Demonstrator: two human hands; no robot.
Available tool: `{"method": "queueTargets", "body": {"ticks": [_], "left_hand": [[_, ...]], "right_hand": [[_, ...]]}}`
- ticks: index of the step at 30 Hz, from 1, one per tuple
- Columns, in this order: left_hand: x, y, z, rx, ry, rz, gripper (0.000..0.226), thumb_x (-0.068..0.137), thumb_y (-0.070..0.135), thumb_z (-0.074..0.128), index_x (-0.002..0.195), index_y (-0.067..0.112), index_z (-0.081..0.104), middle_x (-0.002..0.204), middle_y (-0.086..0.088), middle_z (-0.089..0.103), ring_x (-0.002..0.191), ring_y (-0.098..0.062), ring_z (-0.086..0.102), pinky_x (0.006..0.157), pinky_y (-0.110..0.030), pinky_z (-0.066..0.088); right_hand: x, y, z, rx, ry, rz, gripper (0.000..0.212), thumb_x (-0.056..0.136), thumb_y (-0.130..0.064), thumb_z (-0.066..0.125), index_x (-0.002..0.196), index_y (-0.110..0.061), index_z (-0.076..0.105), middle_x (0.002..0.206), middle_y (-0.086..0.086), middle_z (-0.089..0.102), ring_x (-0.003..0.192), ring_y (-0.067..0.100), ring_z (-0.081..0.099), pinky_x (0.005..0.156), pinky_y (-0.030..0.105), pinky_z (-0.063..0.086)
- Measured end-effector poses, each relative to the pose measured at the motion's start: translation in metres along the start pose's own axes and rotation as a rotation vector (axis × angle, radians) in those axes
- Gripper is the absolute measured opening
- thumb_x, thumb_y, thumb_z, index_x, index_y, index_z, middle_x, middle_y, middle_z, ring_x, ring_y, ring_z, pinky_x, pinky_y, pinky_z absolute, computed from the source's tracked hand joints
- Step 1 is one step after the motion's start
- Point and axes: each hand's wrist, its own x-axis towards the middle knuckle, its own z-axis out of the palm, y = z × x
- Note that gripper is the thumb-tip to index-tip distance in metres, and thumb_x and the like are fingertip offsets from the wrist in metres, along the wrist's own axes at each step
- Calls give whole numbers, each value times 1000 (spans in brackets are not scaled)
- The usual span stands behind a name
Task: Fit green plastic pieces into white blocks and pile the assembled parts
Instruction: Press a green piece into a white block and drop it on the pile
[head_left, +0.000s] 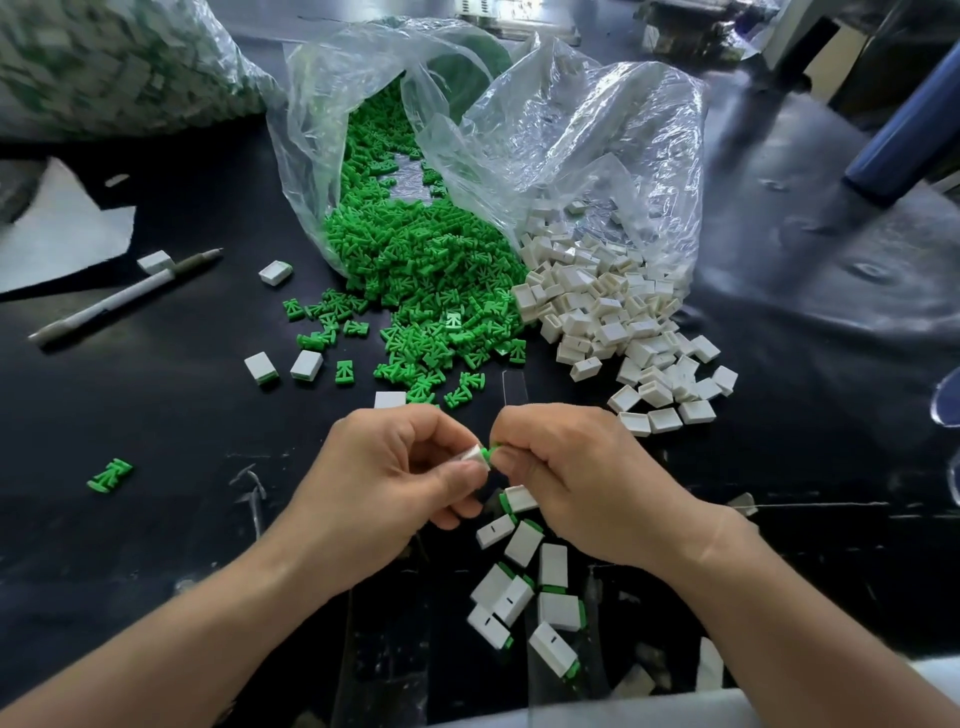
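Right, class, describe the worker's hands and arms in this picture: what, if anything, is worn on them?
Nothing is worn on them. The left hand and the right hand are bare, with no gloves, rings or tape showing. Both forearms are bare too, with no sleeves, watch or bracelet in view down to the frame's lower edge.

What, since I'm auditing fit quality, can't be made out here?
Head view:
1. How deep the green piece sits in the white block: hidden by left hand and right hand.
2. Top-left bag: contents blurred.
3. Blue cylinder: cut off by right edge.
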Motion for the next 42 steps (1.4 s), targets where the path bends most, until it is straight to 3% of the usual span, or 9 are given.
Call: {"method": "queueTargets", "body": {"ticks": [4,10,15,17,21,25,31,38,42], "left_hand": [[0,-4,0,84,8,52,10,74,2,70,73,12,68,65,-7,69,56,-14,67,50,-18,51],[-1,-5,2,146,6,100,13,75,0,70,73,12,69,65,-5,69,55,-13,67,50,-18,51],[2,3,0,-184,21,84,20,62,18,66,78,6,66,70,-12,71,61,-19,68,52,-20,53],[2,4,2,-277,48,81,20,60,17,66,77,6,67,81,-11,72,68,-16,68,56,-20,54],[2,3,2,-349,47,98,17,55,20,69,70,12,72,99,-4,72,88,-11,68,69,-17,52],[0,4,3,-385,-13,119,14,60,12,66,71,5,68,85,-2,73,71,-10,68,62,-18,52],[-1,3,6,-420,-77,179,24,72,3,60,93,-9,63,58,-13,62,49,-23,59,54,-27,52],[-2,2,5,-356,-16,177,18,66,11,65,81,6,72,100,-9,70,71,-22,70,63,-24,55],[-2,1,4,-305,8,175,20,65,18,66,82,12,74,105,-8,68,85,-21,69,70,-26,55]], "right_hand": [[-1,-3,-1,-127,17,-65,15,82,-10,46,69,-5,52,62,-3,40,58,21,40,52,38,39],[-2,-1,4,-175,37,-128,14,72,3,60,67,-8,52,59,0,45,53,21,42,47,31,40],[0,0,2,437,111,117,27,86,-36,52,71,-14,56,62,5,55,61,23,51,56,40,45],[1,1,-1,624,127,213,43,81,-54,45,70,-14,58,66,6,62,62,19,56,57,31,48],[2,0,-2,950,-31,326,55,81,-54,34,87,-8,63,75,4,65,65,11,57,58,21,45],[5,-9,4,1152,-234,338,54,78,-60,36,89,-15,63,73,4,63,63,12,55,57,20,44],[3,-13,6,1145,-218,366,48,79,-61,38,81,-22,65,64,-4,54,60,10,47,55,20,40],[1,-16,4,1052,-222,395,71,74,-52,36,108,9,51,61,-9,35,56,5,30,51,16,29],[2,-20,4,1022,-192,353,68,77,-50,34,116,1,54,62,-8,29,56,5,26,51,19,24]]}}
